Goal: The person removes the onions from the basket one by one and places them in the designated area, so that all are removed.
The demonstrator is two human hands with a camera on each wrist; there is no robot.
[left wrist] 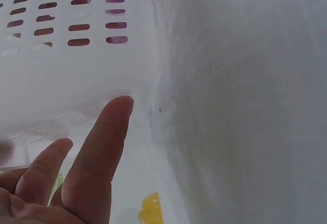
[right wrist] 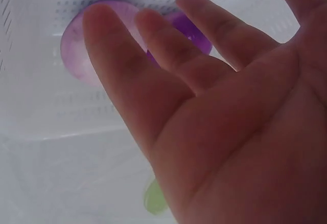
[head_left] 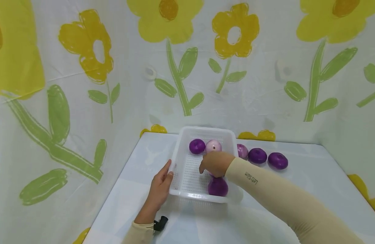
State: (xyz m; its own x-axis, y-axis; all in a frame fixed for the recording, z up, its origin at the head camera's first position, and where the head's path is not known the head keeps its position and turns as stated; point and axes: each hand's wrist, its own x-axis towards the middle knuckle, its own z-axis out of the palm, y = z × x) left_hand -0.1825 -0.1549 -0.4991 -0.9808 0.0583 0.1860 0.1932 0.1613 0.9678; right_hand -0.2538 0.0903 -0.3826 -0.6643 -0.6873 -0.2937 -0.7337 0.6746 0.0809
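A white perforated plastic basket [head_left: 187, 179] sits on the table, with several onions inside. My left hand [head_left: 160, 184] grips its left side, thumb by the rim; the left wrist view shows fingers [left wrist: 99, 152] along the outer wall. My right hand [head_left: 216, 163] hovers inside the basket, its palm bare and fingers spread in the right wrist view. Beyond it lie a dark purple onion [head_left: 197, 146] and a pale pink onion [head_left: 213, 145]. Another purple onion [head_left: 218, 187] rests in the near right corner. Part of one more onion shows beneath the right hand.
Right of the basket a pale purple onion [head_left: 243, 151] and two dark ones, a middle onion [head_left: 257, 156] and an outer onion [head_left: 278, 161], lie in a row on the white table [head_left: 300, 189]. A flower-printed curtain [head_left: 205, 112] hangs behind and at the sides.
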